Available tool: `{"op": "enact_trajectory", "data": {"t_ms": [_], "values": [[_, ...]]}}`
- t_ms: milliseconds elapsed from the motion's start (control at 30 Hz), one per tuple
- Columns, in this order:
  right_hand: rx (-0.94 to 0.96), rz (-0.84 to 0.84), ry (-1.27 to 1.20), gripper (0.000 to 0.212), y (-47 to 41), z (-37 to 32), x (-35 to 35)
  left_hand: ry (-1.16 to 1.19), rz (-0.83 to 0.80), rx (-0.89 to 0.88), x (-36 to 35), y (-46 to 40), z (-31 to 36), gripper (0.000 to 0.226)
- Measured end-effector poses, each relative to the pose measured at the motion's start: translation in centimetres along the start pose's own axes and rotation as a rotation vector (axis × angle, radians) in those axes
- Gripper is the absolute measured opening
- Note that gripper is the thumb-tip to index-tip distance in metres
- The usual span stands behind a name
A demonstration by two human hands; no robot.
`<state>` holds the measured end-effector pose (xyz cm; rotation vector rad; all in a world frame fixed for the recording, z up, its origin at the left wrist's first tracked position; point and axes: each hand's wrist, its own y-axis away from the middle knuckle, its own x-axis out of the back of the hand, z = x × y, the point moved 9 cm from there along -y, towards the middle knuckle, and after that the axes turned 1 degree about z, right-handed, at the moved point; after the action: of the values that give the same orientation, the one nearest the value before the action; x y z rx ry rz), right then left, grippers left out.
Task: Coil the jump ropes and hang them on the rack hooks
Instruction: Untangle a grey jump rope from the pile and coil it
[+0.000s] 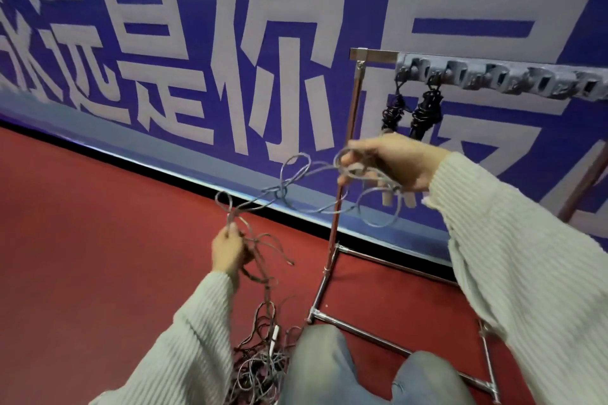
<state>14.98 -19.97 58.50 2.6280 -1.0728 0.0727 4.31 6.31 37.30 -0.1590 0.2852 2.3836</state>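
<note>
Hands gripping grey jump rope [296, 187], right hand [391, 163] clutching coils, left hand [230, 250] pinching strand

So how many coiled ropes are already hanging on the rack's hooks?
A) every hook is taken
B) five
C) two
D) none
C: two dark coiled ropes, one and a second, hang from the leftmost hooks of the hook bar, and the hooks further right are bare. The right hand and left hand are both holding a grey rope stretched between them.
</note>
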Motion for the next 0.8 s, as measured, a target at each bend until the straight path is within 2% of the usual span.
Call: {"op": "enact_trajectory", "data": {"t_ms": [67, 100, 167, 233, 333, 433, 467, 533, 567, 600, 633, 667, 733, 800], "values": [[-0.247, 0.078, 0.248, 0.040, 0.5, 5.1, 2.2, 0.157, 0.218, 0.059, 4.9, -2.0, 0.6, 0.031], [-0.317, 0.136, 0.327, 0.042, 0.6, 7.0, 3.7, 0.155, 0.258, 0.054, 6.5, -2.4, 1.5, 0.028], [-0.308, 0.289, 0.342, 0.042, -0.1, 9.2, 7.0, 0.065, 0.258, -0.049, 7.8, -2.9, 4.6, 0.022], [-0.252, 0.348, 0.338, 0.039, -0.6, 10.0, 8.5, -0.096, 0.116, -0.228, 6.3, -2.1, 9.1, 0.023], [-0.227, 0.225, 0.516, 0.036, -1.1, 10.4, 5.9, -0.303, -0.109, -0.450, 1.7, 1.4, 14.7, 0.020], [-0.009, 0.114, 0.667, 0.019, -1.6, 7.7, 0.4, -0.526, -0.289, -0.661, -3.4, 5.9, 18.7, 0.012], [0.071, 0.066, 0.605, 0.025, -1.7, 6.8, -1.7, -0.551, -0.363, -0.694, -5.1, 7.4, 19.4, 0.011], [0.165, -0.048, 0.391, 0.057, -1.7, 5.5, -5.4, -0.575, -0.526, -0.718, -8.4, 10.2, 20.1, 0.013], [0.208, -0.077, 0.338, 0.061, -2.0, 5.1, -6.7, -0.587, -0.602, -0.719, -9.8, 11.3, 20.2, 0.013], [0.262, -0.075, 0.331, 0.050, -2.3, 4.5, -7.7, -0.579, -0.667, -0.703, -10.8, 12.1, 20.3, 0.013], [0.307, -0.050, 0.383, 0.029, -2.5, 3.9, -8.3, -0.556, -0.701, -0.687, -11.3, 12.5, 20.4, 0.013], [0.329, -0.001, 0.417, 0.017, -2.5, 3.3, -8.4, -0.524, -0.685, -0.688, -11.4, 12.5, 20.8, 0.014], [0.368, 0.130, 0.400, 0.036, -2.5, 2.2, -7.4, -0.440, -0.551, -0.715, -10.3, 11.3, 21.7, 0.021], [0.399, 0.204, 0.221, 0.040, -2.4, 1.3, -6.3, -0.332, -0.393, -0.711, -8.2, 9.8, 21.0, 0.047]]}}
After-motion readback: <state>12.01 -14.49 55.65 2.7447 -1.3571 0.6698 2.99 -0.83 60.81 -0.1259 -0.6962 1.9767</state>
